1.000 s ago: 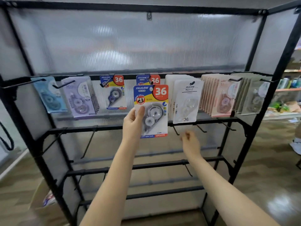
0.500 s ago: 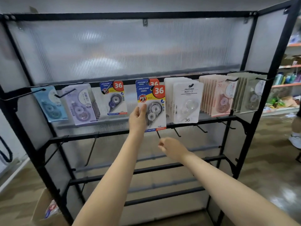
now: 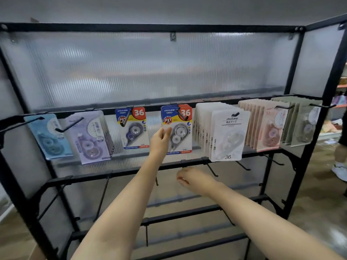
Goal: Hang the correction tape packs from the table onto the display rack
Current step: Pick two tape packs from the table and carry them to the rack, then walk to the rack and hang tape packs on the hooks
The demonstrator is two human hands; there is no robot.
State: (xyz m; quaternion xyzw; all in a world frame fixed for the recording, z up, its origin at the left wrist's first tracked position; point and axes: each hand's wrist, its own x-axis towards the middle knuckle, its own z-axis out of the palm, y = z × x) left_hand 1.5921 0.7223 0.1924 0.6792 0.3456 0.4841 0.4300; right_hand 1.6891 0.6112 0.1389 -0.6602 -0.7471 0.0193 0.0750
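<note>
Nearest, the right hand (image 3: 189, 178) hangs below the row of packs with fingers loosely curled and nothing in them, just under the second rail. Up and to its left, the left hand (image 3: 159, 138) pinches the left edge of the grey correction tape pack (image 3: 178, 129), thumb on the front. The pack's hole looks threaded onto its hook (image 3: 181, 115), in front of matching packs, so this one seems all but hung and only needs letting go. The table is out of view, so how many packs remain I cannot tell. Right of the fingers hang white packs (image 3: 225, 136), then pink packs (image 3: 266, 126); left hangs a blue-wheeled pack (image 3: 132, 128). Bare pegs (image 3: 211, 168) jut beside the right hand and could snag it. Behind all stands the display rack (image 3: 150, 28).
</note>
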